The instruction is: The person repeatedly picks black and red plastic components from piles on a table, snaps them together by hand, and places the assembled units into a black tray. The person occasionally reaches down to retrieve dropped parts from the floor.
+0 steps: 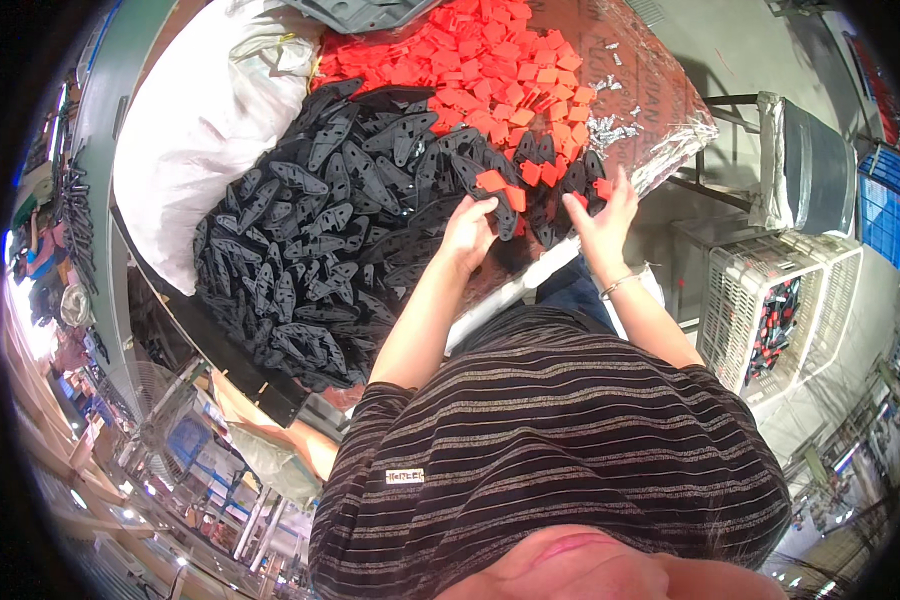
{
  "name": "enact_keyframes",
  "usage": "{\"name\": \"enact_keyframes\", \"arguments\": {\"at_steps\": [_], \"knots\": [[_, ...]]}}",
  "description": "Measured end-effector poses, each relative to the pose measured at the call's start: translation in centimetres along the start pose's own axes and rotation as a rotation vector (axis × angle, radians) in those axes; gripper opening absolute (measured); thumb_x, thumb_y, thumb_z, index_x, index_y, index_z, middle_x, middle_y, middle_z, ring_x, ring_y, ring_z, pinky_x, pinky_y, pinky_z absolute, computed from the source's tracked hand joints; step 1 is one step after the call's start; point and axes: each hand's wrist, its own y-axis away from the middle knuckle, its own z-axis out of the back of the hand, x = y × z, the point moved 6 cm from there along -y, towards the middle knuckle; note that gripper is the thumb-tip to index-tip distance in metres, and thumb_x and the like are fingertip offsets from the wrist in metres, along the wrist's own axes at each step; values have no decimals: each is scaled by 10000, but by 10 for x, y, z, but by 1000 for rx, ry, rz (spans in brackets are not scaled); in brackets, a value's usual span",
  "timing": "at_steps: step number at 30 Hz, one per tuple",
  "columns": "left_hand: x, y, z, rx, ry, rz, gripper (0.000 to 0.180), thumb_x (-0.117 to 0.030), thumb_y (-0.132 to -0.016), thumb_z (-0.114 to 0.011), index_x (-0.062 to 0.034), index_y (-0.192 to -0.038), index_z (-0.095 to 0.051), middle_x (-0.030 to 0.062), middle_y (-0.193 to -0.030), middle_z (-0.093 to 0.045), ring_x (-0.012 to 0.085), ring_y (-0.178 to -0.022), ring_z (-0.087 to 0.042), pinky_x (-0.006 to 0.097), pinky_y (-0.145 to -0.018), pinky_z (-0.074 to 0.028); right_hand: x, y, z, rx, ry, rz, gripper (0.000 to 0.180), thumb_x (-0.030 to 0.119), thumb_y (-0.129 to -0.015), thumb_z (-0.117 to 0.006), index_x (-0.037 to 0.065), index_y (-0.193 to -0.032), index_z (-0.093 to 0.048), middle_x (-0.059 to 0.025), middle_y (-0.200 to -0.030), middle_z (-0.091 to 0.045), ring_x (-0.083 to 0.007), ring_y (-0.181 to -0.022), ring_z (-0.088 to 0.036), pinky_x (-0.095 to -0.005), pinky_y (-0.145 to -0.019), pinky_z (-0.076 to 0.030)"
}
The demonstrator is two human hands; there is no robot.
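Note:
My left hand [468, 234] is closed at the near end of the black pile, thumb against a dark elongated plastic part [505, 222]. Small red square pieces [515, 197] sit on that part. To its right, my right hand [605, 228] has its thumb and fingers around another black plastic part [593, 170], with a red piece [603, 188] by the fingertips. More black parts [545, 215] lie between the hands. Left of them spreads a big heap of black pointed parts [310, 230] with holes. Behind is a heap of red pieces [470, 50]. My fingers partly hide both grips.
A white sack [200, 130] lies at the table's left. Small silvery pieces [610, 130] are scattered on the brown tabletop [660, 90]. A pale crate [735, 320] with black and red parts, a padded stool [810, 165] and a blue crate [885, 205] stand to the right.

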Motion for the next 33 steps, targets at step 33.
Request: {"name": "enact_keyframes", "arguments": {"at_steps": [33], "knots": [[1, 5, 30, 103, 73, 40, 405, -124, -756, -513, 19, -1135, -518, 127, -1088, -614, 261, -984, -596, 375, -899, -450, -43, 13, -69, 126, -132, -366, 821, 292, -546, -834, -9, -1151, -368, -244, -1102, -456, -393, -1025, -465, -435, -914, -386]]}}
